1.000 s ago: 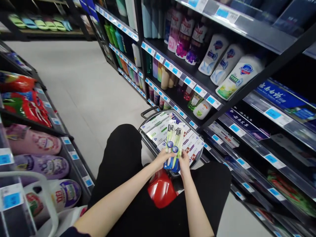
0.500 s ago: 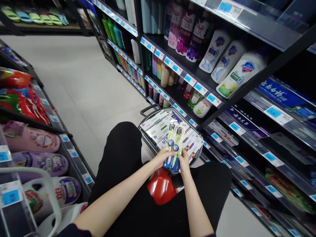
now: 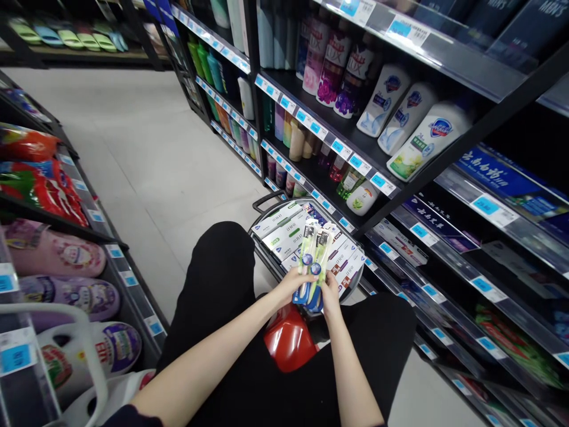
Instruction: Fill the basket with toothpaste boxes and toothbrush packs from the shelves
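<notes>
Nearest, black-clad knees with a red stool [image 3: 290, 337] between them. Just above, left hand [image 3: 297, 283] and right hand [image 3: 331, 296], each grip clenched on the lower end of a toothbrush pack [image 3: 313, 262], held upright over a wire basket [image 3: 267, 249]. Boxed toothpaste [image 3: 284, 231] stacked inside that basket, directly behind the pack. Beyond, to the right, black shelves with body wash bottles [image 3: 402, 118]; to the left, slippers [image 3: 57, 255] on low racks; farther off, pale aisle floor [image 3: 146, 148].
</notes>
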Demonstrator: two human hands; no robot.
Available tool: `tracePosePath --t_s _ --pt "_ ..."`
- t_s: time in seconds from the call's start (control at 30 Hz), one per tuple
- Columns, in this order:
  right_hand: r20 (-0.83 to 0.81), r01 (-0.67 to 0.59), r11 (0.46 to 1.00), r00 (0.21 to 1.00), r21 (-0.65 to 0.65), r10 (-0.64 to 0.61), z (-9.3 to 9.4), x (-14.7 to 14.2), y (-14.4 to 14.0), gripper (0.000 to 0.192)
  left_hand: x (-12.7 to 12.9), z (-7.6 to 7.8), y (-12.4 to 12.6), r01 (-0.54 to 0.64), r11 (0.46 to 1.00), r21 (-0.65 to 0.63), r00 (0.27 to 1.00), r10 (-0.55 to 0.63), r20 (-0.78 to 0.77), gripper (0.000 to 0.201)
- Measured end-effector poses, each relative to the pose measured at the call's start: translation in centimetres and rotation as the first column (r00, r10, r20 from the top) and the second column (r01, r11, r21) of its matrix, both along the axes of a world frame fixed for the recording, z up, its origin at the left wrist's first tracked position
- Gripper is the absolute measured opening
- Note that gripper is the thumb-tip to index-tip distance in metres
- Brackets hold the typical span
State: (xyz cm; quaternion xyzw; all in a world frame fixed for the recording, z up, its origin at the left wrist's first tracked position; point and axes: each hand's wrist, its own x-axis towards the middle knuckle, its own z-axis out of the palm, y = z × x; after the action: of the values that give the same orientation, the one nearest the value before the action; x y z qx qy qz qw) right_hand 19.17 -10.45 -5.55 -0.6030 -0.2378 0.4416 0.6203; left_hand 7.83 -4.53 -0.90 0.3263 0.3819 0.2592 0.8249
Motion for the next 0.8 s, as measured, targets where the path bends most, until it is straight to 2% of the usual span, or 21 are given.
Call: tracePosePath --t_s 0.17,0.27,0.43,0.6,0.8 --pt "-0.082 0.126 0.992 0.989 0.003 -0.126 0.4 0.4 0.0 0.039 0.1 -0.9 0.3 -0.098 0.995 -0.026 0.995 0.098 0.017 0.03" --pt "-0.09 0.198 0.979 0.977 0.045 -0.193 0.7 0.7 0.0 0.04 0.1 -1.8 0.4 -0.104 0.994 0.018 0.995 0.104 0.008 0.033" --pt "-0.137 0.221 0.97 0.969 0.104 -0.206 1.7 0.6 -0.1 0.037 0.2 -2.5 0.5 -0.099 0.989 0.111 0.994 0.102 -0.025 0.038" --pt "-0.178 0.189 0.975 0.97 0.117 -0.166 2.9 0.5 -0.4 0.036 0.1 -2.2 0.6 -0.105 0.986 0.129 0.994 0.108 -0.012 0.04" --pt "-0.154 0.171 0.981 0.976 0.095 -0.155 3.4 0.5 -0.5 0.034 0.1 -0.7 0.3 -0.068 0.991 0.114 0.997 0.064 0.041 0.04"
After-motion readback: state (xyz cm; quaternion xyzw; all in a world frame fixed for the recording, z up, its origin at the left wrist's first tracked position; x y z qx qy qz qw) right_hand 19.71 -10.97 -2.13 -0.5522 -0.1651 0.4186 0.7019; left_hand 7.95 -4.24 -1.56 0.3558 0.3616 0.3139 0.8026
